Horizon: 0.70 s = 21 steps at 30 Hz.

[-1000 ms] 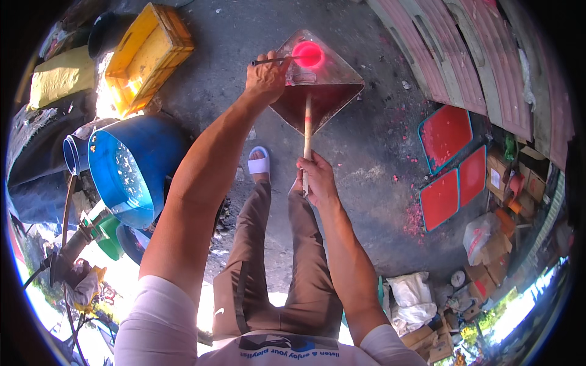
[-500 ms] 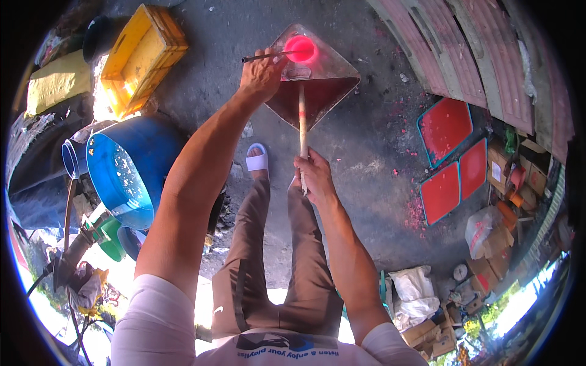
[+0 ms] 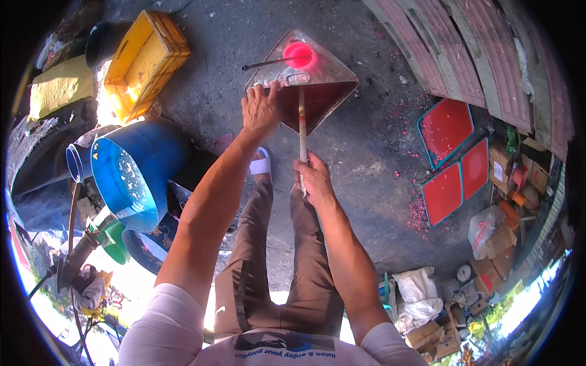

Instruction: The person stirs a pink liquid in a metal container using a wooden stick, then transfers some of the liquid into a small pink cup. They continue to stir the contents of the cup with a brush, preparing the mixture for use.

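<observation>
A square metal tin (image 3: 332, 70) stands on the floor in front of me, half its top cut away along a diagonal. Dark reddish contents show faintly inside. On its remaining top rests a bright pink ladle (image 3: 298, 55), whose thin dark handle points left past the edge. My left hand (image 3: 260, 113) is at the tin's near left side, fingers bent over the rim; its thumb is hard to make out. My right hand (image 3: 315, 175) is closed around the near end of a wooden stick (image 3: 302, 125), which runs into the tin's opening.
A blue barrel (image 3: 155, 146) and a yellow crate (image 3: 168, 52) stand at left. Three red trays with teal rims, one a red tray (image 3: 442, 195), lie at right among pink crumbs. Corrugated panels (image 3: 427, 55) lean at far right. Boxes and sacks crowd the near right.
My left hand has let go of the ladle's handle and come back toward me to the tin's rim. The ladle stays on the tin. My right hand keeps hold of the stick.
</observation>
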Each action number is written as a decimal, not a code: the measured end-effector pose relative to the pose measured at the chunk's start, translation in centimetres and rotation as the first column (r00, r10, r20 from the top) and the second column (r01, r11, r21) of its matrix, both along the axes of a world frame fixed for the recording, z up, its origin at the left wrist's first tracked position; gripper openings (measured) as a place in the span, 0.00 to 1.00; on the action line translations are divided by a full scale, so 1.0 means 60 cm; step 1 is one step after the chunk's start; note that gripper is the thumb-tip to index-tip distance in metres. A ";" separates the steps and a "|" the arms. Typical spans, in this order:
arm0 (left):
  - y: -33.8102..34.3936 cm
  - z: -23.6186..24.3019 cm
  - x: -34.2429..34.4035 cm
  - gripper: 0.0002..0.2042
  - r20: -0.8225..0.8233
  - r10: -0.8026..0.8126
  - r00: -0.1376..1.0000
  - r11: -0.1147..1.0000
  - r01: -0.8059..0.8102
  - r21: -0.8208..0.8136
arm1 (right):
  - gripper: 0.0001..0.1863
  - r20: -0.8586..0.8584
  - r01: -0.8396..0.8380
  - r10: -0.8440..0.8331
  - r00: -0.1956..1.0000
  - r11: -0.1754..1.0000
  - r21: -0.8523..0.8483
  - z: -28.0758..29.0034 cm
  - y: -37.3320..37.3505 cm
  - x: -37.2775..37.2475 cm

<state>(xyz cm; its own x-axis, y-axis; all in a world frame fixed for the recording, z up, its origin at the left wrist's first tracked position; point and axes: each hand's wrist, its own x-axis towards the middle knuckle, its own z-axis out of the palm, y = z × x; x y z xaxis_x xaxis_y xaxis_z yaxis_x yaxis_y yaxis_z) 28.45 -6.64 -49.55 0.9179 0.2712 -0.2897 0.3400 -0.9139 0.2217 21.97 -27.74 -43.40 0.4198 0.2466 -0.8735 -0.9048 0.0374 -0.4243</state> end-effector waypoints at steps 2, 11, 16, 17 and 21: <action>-0.013 0.006 -0.003 0.35 0.024 -0.001 1.000 1.000 0.002 -0.031 | 0.22 0.008 -0.016 0.016 1.000 1.000 -0.015 -0.001 -0.003 -0.002; -0.010 0.012 0.017 0.34 0.046 0.003 0.999 0.996 0.001 -0.091 | 0.24 -0.006 -0.023 0.023 1.000 0.999 -0.022 0.003 0.002 0.000; 0.000 0.014 0.040 0.35 -0.056 -0.033 0.998 0.999 0.032 -0.005 | 0.25 0.002 -0.011 0.011 1.000 1.000 -0.007 0.001 -0.001 -0.001; 0.001 0.015 0.037 0.35 -0.063 -0.030 0.998 0.999 0.030 0.011 | 0.26 0.003 -0.019 0.019 1.000 1.000 -0.010 0.003 -0.001 -0.003; -0.010 0.014 0.015 0.34 -0.051 -0.042 0.998 0.999 0.042 0.015 | 0.24 0.006 -0.014 0.014 1.000 1.000 0.009 -0.001 -0.003 -0.003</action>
<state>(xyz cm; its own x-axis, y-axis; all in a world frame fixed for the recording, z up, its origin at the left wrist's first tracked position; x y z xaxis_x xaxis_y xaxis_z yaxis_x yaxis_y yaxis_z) 29.34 -7.22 -48.70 0.9129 0.2377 -0.3318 0.3116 -0.9310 0.1903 21.77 -27.92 -43.44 0.4215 0.2600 -0.8687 -0.9026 0.0285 -0.4295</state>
